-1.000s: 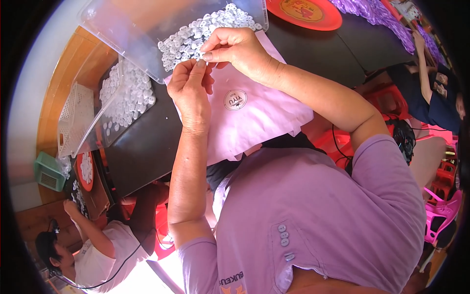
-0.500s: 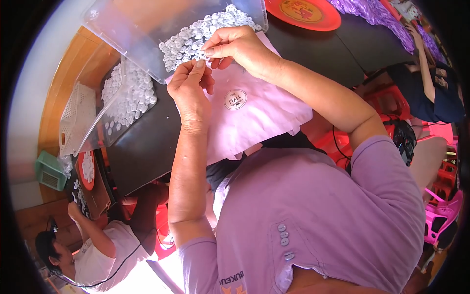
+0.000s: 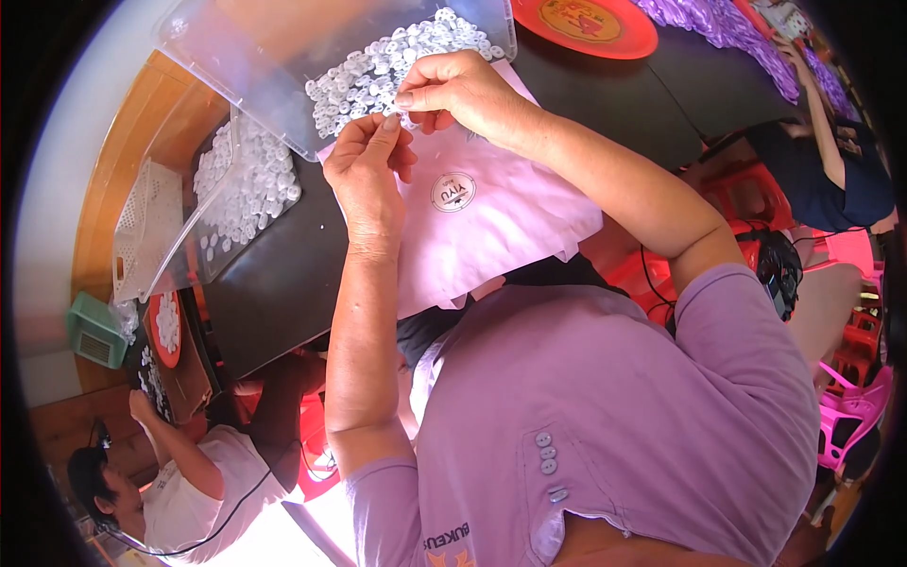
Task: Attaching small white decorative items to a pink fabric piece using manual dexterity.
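Note:
My left hand (image 3: 368,165) and my right hand (image 3: 472,99) meet fingertip to fingertip over the near edge of a clear plastic bin (image 3: 231,99). Thumb and forefinger are pinched on both hands. A tiny whitish bit shows between the fingertips, too small to name. Just beyond lie many small round white plastic pieces (image 3: 378,71) in the bin, some with a dark ring or hole. Under my hands a pink cloth (image 3: 515,217) with a round printed badge spreads from the bin's edge toward my lap.
More white pieces (image 3: 250,180) lie in a second clear container at left, beside a white perforated basket (image 3: 146,227) and a green basket (image 3: 94,331). A red plate (image 3: 633,33) and shiny purple material (image 3: 723,38) are on the dark table (image 3: 614,104). Co-workers sit left and right.
Both hands stay pinched together in almost the same place, with only a slight shift of the fingertips. The rest of the scene is nearly unchanged.

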A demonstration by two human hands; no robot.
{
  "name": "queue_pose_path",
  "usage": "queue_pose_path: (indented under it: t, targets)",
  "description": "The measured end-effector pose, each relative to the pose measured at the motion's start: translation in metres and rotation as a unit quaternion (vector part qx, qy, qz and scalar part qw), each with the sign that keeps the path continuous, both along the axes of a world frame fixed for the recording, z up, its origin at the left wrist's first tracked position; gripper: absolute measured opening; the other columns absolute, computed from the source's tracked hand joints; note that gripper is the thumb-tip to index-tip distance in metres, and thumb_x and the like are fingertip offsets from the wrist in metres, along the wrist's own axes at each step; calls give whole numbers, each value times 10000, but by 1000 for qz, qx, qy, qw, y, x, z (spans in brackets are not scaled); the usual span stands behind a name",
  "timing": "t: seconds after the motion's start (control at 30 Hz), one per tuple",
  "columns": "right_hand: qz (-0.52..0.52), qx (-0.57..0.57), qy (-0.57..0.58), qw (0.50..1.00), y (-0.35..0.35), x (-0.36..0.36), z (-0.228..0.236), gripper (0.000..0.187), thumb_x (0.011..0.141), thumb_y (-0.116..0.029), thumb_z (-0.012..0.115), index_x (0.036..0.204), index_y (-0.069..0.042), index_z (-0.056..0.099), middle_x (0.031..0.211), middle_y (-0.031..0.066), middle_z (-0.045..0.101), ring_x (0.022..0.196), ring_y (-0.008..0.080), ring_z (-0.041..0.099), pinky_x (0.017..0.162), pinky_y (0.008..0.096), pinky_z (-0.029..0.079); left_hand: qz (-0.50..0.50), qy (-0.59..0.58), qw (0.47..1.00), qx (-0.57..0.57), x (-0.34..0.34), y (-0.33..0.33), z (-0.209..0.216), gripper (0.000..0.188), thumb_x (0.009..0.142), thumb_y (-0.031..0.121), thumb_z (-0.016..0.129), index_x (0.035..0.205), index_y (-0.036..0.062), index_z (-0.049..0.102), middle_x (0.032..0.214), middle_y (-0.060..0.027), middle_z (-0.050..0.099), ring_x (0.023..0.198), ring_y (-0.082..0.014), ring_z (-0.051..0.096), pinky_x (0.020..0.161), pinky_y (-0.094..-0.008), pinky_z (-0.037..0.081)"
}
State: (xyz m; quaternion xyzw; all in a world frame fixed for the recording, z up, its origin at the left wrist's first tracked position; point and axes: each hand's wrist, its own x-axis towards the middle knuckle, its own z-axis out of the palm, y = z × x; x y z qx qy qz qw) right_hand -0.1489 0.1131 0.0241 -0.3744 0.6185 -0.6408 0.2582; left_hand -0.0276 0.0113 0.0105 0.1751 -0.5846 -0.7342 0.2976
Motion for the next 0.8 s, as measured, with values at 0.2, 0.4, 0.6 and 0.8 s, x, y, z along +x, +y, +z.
queue_pose_path:
  t: [0.2, 0.4, 0.6, 0.8]
  targets:
    - [5, 23, 30, 999, 1, 2, 2, 161, 896, -179, 636, 892, -19, 656, 751, 22, 615, 661, 91, 591, 587, 236, 481, 6, 0, 1000, -4, 0, 3, 1, 100, 901, 69, 598, 867, -24, 586, 688, -68, 603, 542, -110, 533, 458, -235, 390]
    - [36, 34, 0, 999, -1, 7, -3, 166, 908, -183, 626, 880, -19, 626, 747, 13, 593, 637, 84, 579, 580, 235, 476, 6, -2, 1000, -16, 1, -2, -5, 111, 909, 76, 586, 868, -27, 583, 675, -62, 592, 533, -103, 518, 455, -235, 384]
    - [40, 29, 28, 998, 0, 4, 1, 181, 921, -202, 608, 868, -30, 626, 738, 1, 587, 648, 78, 575, 581, 236, 471, 2, 2, 1000, -8, 0, 0, -2, 109, 906, 77, 592, 857, -20, 588, 676, -56, 586, 532, -96, 512, 455, -228, 381]
    - [49, 40, 86, 994, -1, -2, 0, 194, 932, -207, 594, 864, -29, 624, 716, -5, 570, 643, 71, 552, 570, 237, 462, 10, -18, 999, -39, 2, 2, 1, 117, 895, 62, 593, 877, -54, 593, 686, -76, 593, 541, -125, 520, 467, -244, 381]
